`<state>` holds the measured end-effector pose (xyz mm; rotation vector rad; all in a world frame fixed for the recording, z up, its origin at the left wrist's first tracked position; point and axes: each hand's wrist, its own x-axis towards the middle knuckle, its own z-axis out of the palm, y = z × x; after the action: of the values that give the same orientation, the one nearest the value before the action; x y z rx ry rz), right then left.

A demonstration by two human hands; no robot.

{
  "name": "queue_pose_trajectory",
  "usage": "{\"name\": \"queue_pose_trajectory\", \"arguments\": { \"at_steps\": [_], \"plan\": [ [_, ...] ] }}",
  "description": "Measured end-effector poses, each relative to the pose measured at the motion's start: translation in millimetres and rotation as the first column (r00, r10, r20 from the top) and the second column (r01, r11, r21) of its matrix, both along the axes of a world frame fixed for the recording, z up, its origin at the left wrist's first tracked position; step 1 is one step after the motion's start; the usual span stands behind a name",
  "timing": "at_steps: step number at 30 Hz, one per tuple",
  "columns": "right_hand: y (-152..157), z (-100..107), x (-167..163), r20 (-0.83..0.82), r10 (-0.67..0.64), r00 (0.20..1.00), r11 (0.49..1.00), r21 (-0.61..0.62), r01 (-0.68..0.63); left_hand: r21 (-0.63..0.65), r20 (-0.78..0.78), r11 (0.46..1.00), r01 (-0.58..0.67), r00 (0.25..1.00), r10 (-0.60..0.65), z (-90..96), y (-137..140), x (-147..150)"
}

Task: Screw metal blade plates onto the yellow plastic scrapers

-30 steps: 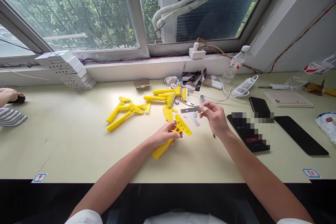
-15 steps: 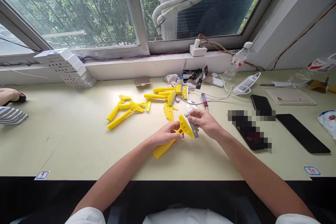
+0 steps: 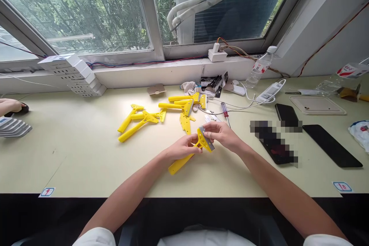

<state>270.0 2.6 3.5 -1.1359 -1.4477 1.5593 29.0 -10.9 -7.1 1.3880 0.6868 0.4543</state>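
My left hand [image 3: 182,147] is closed around the neck of a yellow scraper [image 3: 180,164], whose handle points down toward the table's front edge. With thumb and fingers, my right hand [image 3: 223,134] grips a grey metal blade [image 3: 208,143] that lies against the scraper's wide head. Just beyond my hands lie loose yellow plastic pieces [image 3: 185,123]. Farther back are yellow scrapers with metal blades [image 3: 188,107], and to their left several yellow scraper handles [image 3: 138,128]. A screwdriver [image 3: 224,109] with a clear and red handle rests beyond my right hand.
Dark phones [image 3: 331,146] lie on the table [image 3: 95,169] at right. A power strip [image 3: 270,92], cables and a plastic bottle [image 3: 259,70] stand behind. White boxes [image 3: 75,75] are stacked at back left. Another person's hand [image 3: 11,105] is at far left, above stacked pale items [image 3: 14,127].
My right hand has moved slightly left, bringing the blade from beside the scraper's head onto it. My left hand keeps its hold, nearly still.
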Motion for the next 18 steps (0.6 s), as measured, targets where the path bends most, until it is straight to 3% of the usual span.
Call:
{"name": "queue_pose_trajectory", "arguments": {
  "at_steps": [18],
  "plan": [
    [-5.8,-1.0,-7.0,0.132,-0.001,0.991,0.999,0.048,-0.006,-0.084,0.037,0.996,0.015,0.999,-0.012,3.6,2.0,0.3]
  ]
}}
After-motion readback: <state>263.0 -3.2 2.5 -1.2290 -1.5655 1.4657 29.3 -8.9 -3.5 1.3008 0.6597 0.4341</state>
